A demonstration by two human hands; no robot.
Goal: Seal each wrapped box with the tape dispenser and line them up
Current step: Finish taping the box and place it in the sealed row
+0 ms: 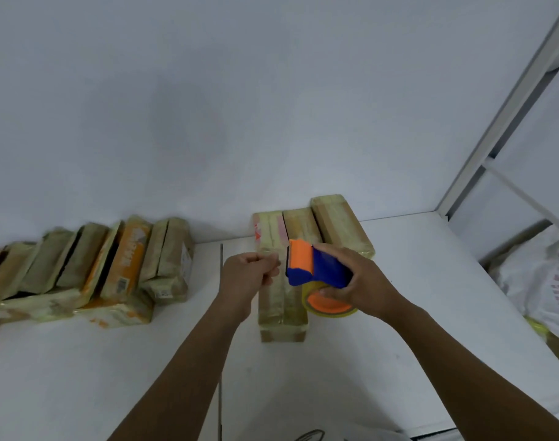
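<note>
At frame centre the right hand [351, 278] grips the dispenser [316, 268] over the box [279, 305], whose long axis runs toward the viewer, while the left hand [249, 270], clenched, pinches the tape end.

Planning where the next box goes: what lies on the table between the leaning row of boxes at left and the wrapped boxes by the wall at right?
Only bare white table and a thin dark seam, per the head view.
</note>
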